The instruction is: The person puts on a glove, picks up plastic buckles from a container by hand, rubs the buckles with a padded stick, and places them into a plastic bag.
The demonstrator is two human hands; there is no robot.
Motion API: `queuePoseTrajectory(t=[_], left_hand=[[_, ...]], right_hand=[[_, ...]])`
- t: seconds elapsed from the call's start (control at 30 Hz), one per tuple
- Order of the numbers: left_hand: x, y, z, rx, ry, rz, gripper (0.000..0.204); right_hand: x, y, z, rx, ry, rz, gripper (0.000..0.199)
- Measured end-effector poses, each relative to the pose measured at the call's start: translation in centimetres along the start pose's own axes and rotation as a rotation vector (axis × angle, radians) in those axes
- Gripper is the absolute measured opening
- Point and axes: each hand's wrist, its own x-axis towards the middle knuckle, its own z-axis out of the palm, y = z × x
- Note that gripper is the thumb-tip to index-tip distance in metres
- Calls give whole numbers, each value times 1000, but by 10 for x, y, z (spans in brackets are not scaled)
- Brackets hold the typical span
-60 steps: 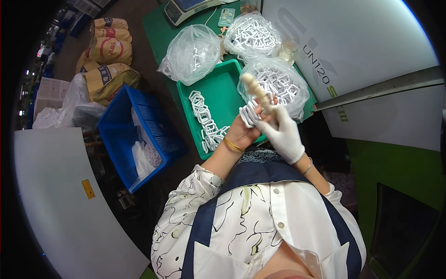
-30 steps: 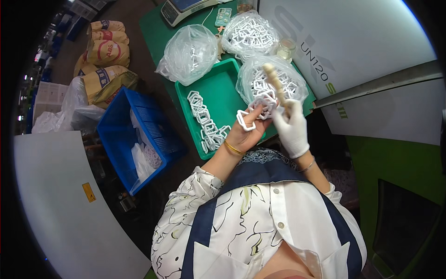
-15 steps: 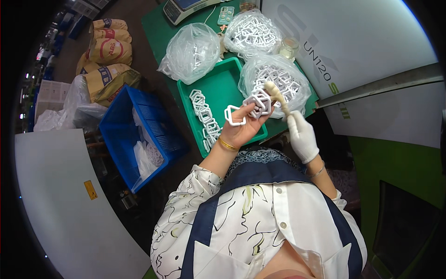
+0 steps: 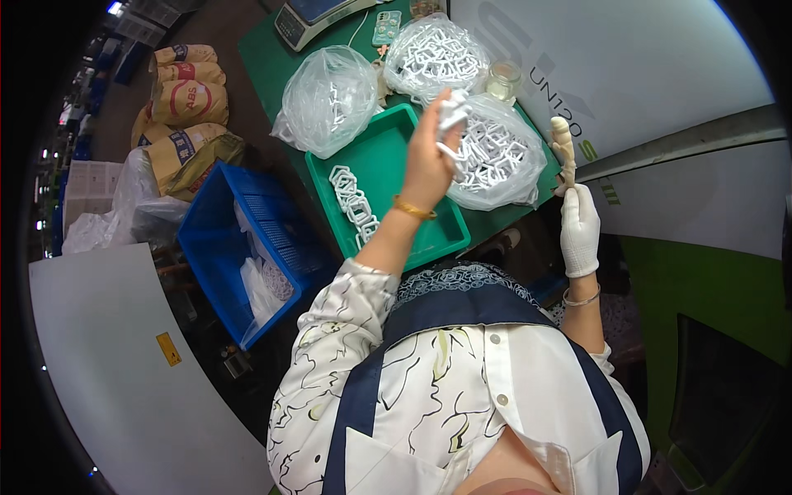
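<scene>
My bare left hand (image 4: 430, 158), a gold-coloured bangle at its wrist, is closed around several white angular plastic links (image 4: 452, 115). It is raised over the right part of the green tray, beside the near open bag of white links (image 4: 492, 157); its palm side is partly hidden. My right hand (image 4: 580, 227), in a white glove, is off to the right of the table near the machine panel. Its fingers appear stretched upward in beige ribbed covers, with nothing visible held. A row of joined white links (image 4: 353, 200) lies along the tray's left side.
The green tray (image 4: 318, 177) sits on a green table (image 4: 257, 51) with two more clear bags, one full of links (image 4: 437, 56), one with fewer (image 4: 328, 99). A glass jar (image 4: 502, 81), phone (image 4: 386, 28) and scale (image 4: 290, 29) stand behind. Left is a blue crate (image 4: 216, 247).
My left hand has moved up and away from me with the links, turning over. My right hand has drawn away to the right. The view has shifted slightly.
</scene>
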Motion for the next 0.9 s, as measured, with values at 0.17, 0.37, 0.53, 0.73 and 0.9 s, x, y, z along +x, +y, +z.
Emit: queuePoseTrajectory(t=[0.17,0.37,0.53,0.73,0.9], left_hand=[[-49,-74,-1,775,-145,-118,91],[-77,-96,-56,739,-38,-249,80],[-112,-99,-85,1017,-90,-594,75],[-154,-118,-106,1230,-87,-787,73],[-154,-112,-96,1035,-167,-532,50]], right_hand=[[-2,10,4,-33,-65,67,24],[0,61,27,-194,-248,113,28],[29,87,83,-491,-368,246,30],[44,70,101,-579,-473,181,29],[67,87,89,-538,-275,202,29]])
